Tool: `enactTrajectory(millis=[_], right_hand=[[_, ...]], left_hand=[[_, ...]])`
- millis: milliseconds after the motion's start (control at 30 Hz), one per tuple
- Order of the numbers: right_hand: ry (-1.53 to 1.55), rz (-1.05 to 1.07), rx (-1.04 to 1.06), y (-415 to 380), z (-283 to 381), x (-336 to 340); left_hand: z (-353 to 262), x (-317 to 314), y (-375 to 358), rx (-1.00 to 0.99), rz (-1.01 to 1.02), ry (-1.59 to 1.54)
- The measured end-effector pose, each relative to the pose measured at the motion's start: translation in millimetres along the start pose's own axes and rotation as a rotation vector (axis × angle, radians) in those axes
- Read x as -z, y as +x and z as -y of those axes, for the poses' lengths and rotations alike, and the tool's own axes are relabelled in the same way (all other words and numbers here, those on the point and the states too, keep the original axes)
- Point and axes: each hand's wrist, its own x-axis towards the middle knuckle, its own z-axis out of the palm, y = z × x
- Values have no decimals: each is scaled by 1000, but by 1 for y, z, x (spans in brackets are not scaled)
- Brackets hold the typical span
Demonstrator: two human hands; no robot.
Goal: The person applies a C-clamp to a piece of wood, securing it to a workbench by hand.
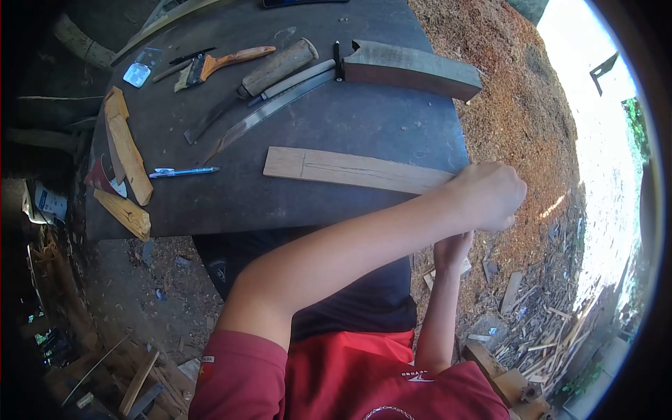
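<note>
A flat light-brown wooden strip [350, 167] with pencil-like lines lies on the dark table. Its right end passes behind my left wrist. Reaching across from the left, my left hand [491, 194] is closed in a fist just beyond the table's right edge; what its fingers hold, if anything, is hidden. Below it is my right hand [453, 249], partly covered by the left hand and forearm, with its fingers out of sight. A blue pen [185, 172] lies left of the strip.
On the dark table [280, 210] lie a thick wooden block [413, 70], a round wooden mallet-like piece [281, 66], a long metal blade [269, 108], a paintbrush [231, 61] and yellowish wood pieces [127, 143]. Sawdust [518, 126] and wood scraps [546, 336] cover the ground at right.
</note>
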Motion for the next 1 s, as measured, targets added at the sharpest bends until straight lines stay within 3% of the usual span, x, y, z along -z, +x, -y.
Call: enactTrajectory(millis=[67, 133, 167, 467, 667, 867, 1000], right_hand=[[79, -9, -121, -7, -6, 8], [237, 184, -250, -8, -17, 18], [352, 381, -317, -6, -26, 26], [73, 75, -474, -5, -39, -29], [116, 218, -533, 13, -29, -18], [-5, 118, -422, 16, -39, -10], [145, 159, -406, 21, -43, 0]], left_hand=[[-1, 4, 0, 5, 29, 2], [-1, 3, 1, -1, 18, -9], [0, 2, 1, -3, 12, -13], [2, -4, 3, -21, 19, 33], [0, 2, 1, 19, 49, -17], [2, -2, 2, 8, 8, -3], [1, 1, 1, 10, 18, 16]])
